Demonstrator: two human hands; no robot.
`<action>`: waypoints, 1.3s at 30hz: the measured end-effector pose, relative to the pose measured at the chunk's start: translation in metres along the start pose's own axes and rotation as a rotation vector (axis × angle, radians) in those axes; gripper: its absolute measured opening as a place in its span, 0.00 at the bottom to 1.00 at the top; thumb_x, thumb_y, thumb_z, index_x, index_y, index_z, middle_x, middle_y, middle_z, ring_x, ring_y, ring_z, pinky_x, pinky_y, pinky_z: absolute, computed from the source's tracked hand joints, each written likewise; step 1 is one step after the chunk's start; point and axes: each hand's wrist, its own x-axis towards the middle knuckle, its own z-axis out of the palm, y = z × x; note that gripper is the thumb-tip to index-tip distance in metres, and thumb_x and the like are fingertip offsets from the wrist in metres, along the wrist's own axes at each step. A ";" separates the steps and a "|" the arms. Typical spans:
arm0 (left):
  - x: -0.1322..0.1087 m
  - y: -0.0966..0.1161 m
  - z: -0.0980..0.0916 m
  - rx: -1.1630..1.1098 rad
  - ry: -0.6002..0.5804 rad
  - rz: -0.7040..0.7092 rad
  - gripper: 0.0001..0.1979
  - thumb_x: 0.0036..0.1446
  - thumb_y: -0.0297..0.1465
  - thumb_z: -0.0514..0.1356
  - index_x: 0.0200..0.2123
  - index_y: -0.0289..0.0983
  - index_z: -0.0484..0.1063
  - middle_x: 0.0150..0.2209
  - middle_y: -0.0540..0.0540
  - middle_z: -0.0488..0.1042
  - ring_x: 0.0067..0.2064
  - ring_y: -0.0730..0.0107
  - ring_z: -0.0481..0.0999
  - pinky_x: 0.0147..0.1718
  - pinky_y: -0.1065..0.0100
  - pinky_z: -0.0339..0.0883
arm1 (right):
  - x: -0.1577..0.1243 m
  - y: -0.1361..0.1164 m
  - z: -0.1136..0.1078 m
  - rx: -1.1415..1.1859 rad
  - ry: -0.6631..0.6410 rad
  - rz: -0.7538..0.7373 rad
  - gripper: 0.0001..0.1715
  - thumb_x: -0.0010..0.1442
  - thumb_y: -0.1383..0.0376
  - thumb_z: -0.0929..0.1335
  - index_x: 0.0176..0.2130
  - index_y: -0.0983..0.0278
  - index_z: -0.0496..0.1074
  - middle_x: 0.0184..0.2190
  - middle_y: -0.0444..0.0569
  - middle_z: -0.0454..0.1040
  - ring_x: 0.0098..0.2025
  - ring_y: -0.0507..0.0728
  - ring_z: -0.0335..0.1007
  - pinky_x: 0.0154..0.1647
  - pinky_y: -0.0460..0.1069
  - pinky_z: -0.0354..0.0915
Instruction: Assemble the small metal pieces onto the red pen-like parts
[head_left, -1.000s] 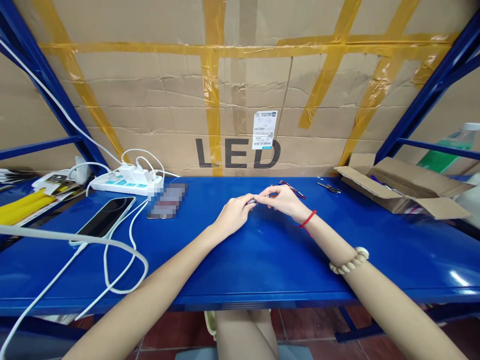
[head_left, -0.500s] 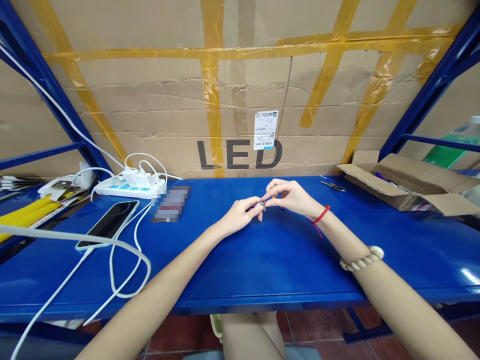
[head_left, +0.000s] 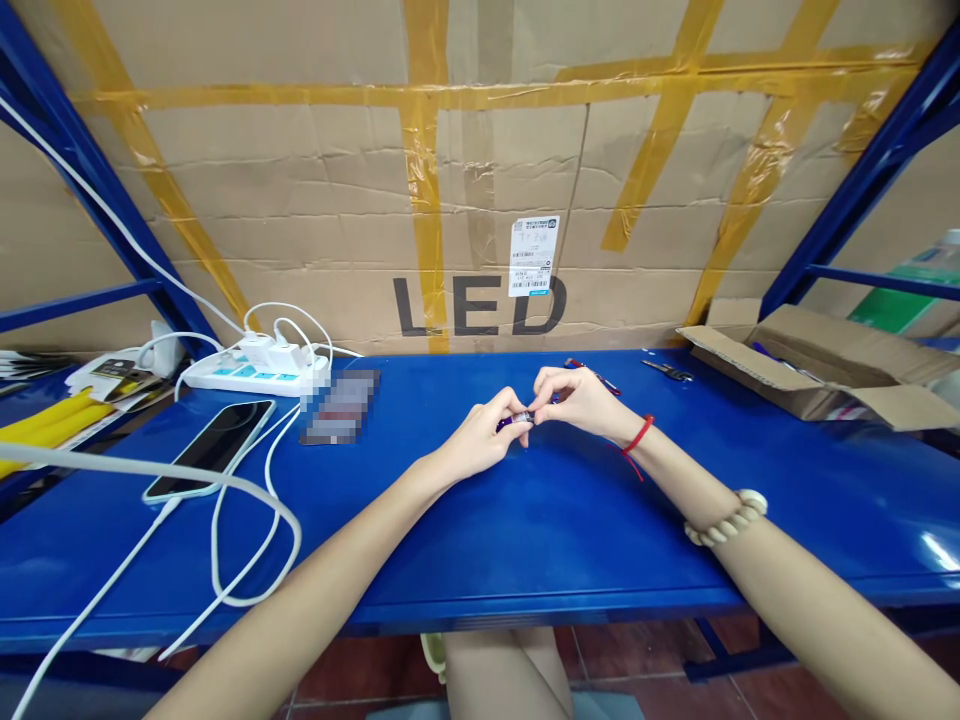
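Over the middle of the blue table, my left hand (head_left: 484, 435) pinches a small dark purple cylinder (head_left: 517, 420) with a pale printed band, between thumb and fingers. My right hand (head_left: 577, 400), with curled fingers, meets it and grips at its right end; the fingertips partly hide that end. A bit of dark blue-purple shows between the right fingers, too small to name. Just behind the right hand lies a slim pen-like thing (head_left: 602, 380) with red and blue on it, partly covered by the hand.
Scissors (head_left: 667, 371) lie at the back right, near an open cardboard box (head_left: 787, 375). On the left are a phone (head_left: 214, 450), a white power strip (head_left: 247, 375), looping white cables (head_left: 289, 510) and a blurred flat item (head_left: 341, 407). A large taped carton (head_left: 300, 220) stands behind.
Both hands have shifted slightly down and right, and the right fingers have curled more. The pen-like thing behind the right hand is now more visible. The view has shifted a little.
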 end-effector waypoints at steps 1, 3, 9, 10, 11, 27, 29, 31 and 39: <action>0.000 0.000 0.001 0.003 0.015 0.012 0.06 0.58 0.28 0.51 0.29 0.36 0.56 0.27 0.52 0.71 0.27 0.77 0.65 0.26 0.75 0.54 | 0.000 0.000 0.001 0.008 0.012 0.009 0.12 0.41 0.59 0.73 0.22 0.66 0.73 0.24 0.46 0.65 0.27 0.49 0.61 0.28 0.46 0.60; 0.000 0.000 0.002 0.009 0.049 0.028 0.05 0.58 0.28 0.51 0.29 0.36 0.56 0.27 0.52 0.71 0.28 0.76 0.67 0.28 0.75 0.56 | 0.000 -0.001 0.003 0.020 0.031 0.033 0.13 0.41 0.59 0.73 0.21 0.67 0.72 0.24 0.45 0.65 0.26 0.48 0.61 0.28 0.45 0.60; 0.001 -0.001 0.006 0.015 0.164 0.012 0.07 0.59 0.30 0.50 0.30 0.36 0.54 0.28 0.51 0.71 0.30 0.74 0.69 0.30 0.74 0.59 | -0.002 -0.004 0.014 0.078 0.087 0.118 0.16 0.45 0.57 0.70 0.23 0.68 0.67 0.23 0.45 0.67 0.24 0.47 0.62 0.26 0.44 0.60; 0.001 -0.002 0.006 0.030 0.173 0.022 0.06 0.59 0.30 0.50 0.30 0.36 0.54 0.28 0.51 0.71 0.30 0.74 0.70 0.31 0.74 0.59 | -0.002 -0.005 0.016 0.087 0.093 0.127 0.17 0.46 0.56 0.70 0.24 0.68 0.66 0.23 0.45 0.67 0.23 0.47 0.62 0.25 0.44 0.60; 0.001 -0.003 0.005 0.051 0.181 0.032 0.06 0.59 0.29 0.49 0.30 0.36 0.54 0.29 0.51 0.71 0.31 0.74 0.70 0.31 0.74 0.60 | -0.002 -0.006 0.018 0.097 0.103 0.138 0.17 0.46 0.56 0.69 0.24 0.68 0.65 0.23 0.46 0.68 0.23 0.47 0.62 0.24 0.44 0.60; 0.001 -0.009 -0.006 0.465 0.151 0.076 0.09 0.60 0.26 0.48 0.42 0.39 0.64 0.42 0.49 0.71 0.43 0.67 0.70 0.38 0.71 0.62 | -0.002 -0.010 0.026 0.173 0.158 0.447 0.25 0.39 0.50 0.71 0.28 0.69 0.71 0.19 0.45 0.66 0.19 0.45 0.58 0.15 0.40 0.55; 0.003 -0.012 -0.005 0.455 0.155 0.046 0.09 0.60 0.26 0.48 0.41 0.38 0.65 0.42 0.48 0.71 0.42 0.67 0.71 0.38 0.71 0.62 | -0.001 -0.010 0.022 0.153 0.134 0.422 0.24 0.40 0.51 0.71 0.28 0.69 0.72 0.25 0.48 0.69 0.21 0.46 0.60 0.16 0.40 0.57; 0.005 -0.013 -0.005 0.448 0.163 0.009 0.09 0.60 0.27 0.48 0.41 0.38 0.66 0.40 0.47 0.71 0.40 0.67 0.71 0.37 0.71 0.62 | 0.000 -0.008 0.019 0.119 0.121 0.376 0.24 0.41 0.51 0.71 0.30 0.69 0.73 0.31 0.50 0.70 0.22 0.46 0.61 0.16 0.40 0.57; 0.005 -0.008 -0.008 0.439 0.184 -0.042 0.08 0.61 0.30 0.47 0.39 0.39 0.64 0.33 0.50 0.70 0.33 0.70 0.70 0.32 0.72 0.59 | 0.003 -0.009 0.008 -0.014 0.226 0.336 0.25 0.45 0.49 0.68 0.32 0.69 0.74 0.31 0.51 0.71 0.20 0.46 0.60 0.14 0.41 0.56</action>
